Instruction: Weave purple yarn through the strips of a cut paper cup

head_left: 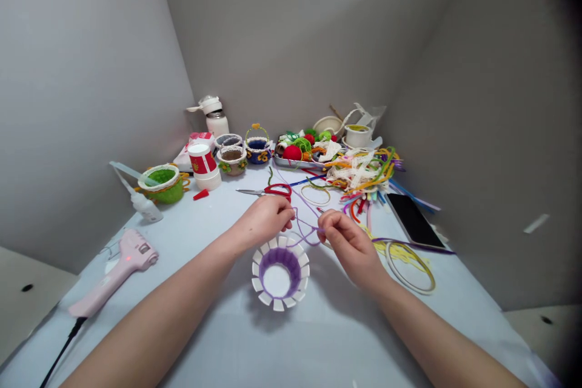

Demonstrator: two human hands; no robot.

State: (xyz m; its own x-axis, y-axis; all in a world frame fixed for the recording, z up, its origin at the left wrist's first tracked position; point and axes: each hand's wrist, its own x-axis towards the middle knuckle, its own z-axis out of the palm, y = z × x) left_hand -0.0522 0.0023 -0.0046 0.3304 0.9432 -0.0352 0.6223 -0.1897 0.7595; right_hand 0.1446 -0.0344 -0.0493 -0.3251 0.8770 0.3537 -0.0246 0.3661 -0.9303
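Note:
A white paper cup [278,303] with its rim cut into outward-splayed strips stands on the table, its inside wall woven round with purple yarn [305,235]. Loose loops of that yarn run up from the cup's far rim. My left hand [268,218], just beyond the cup, has its fingers pinched together at one strand. To the right of the cup, my right hand [350,245] grips the yarn between thumb and fingers. Red-handled scissors [277,191] lie behind my left hand, their blades pointing left.
At left lie a pink glue gun [116,273], a glue bottle [146,207] and a green basket [163,185]. Small decorated baskets [231,160] stand at the back. A tray [300,163] of yarn balls, tangled pipe cleaners [364,170], a phone [414,219] and hoops [411,276] are at right.

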